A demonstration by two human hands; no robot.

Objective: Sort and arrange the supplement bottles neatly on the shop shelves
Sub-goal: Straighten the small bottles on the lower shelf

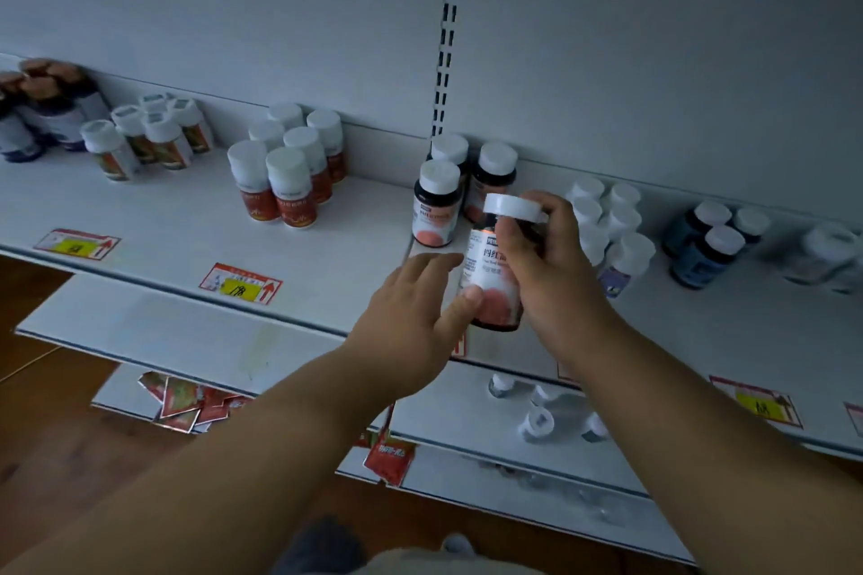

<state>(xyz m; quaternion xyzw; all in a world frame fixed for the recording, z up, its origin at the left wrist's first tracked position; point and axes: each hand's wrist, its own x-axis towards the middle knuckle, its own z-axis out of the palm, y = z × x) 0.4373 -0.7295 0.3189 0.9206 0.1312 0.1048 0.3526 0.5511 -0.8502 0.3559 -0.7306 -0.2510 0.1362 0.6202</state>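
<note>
Bottle (pixel 492 268) held upright over shelf front edge (pixel 299 317), right hand (pixel 546 266) wrapped around it; left hand (pixel 411 317) spread, thumb touching label. Bare shelf space left of it.

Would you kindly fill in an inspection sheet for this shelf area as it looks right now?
Surface: white shelf, price tags along its front edge.
Job's things: held bottle, dark with white cap; three matching bottles stand behind it; other bottle groups left and right.
Clutter: red packets on the lower shelf.
Grippers: right hand grips the held bottle; left hand open, thumb touching its label.
Cables: nothing seen.
Surroundings: slotted upright, wooden floor.
</note>
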